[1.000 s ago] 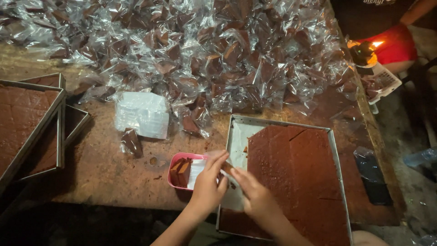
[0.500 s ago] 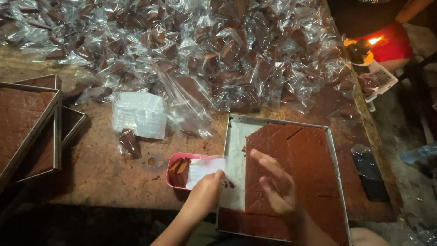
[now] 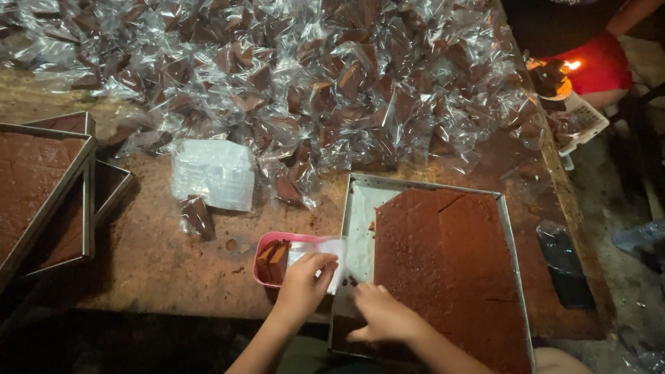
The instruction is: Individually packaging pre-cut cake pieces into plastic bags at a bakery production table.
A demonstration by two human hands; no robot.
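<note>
A worn wooden worktop (image 3: 159,263) fills the frame; a heap of cellophane-wrapped brown pieces (image 3: 312,83) covers its top; stacked metal trays (image 3: 48,194) sit left; a steel tray (image 3: 509,242) lower right; a pink tub (image 3: 267,242) centre.

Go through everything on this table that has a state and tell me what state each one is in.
Metal tray: partly emptied, brown slab cut into strips.
Pink container: open, brown pieces inside.
Wrapped pieces: bagged in clear film, piled.
Stack of clear wrappers: unused, flat.
Side trays: stacked, full.
Left hand: on a clear wrapper.
Right hand: on the slab.
</note>
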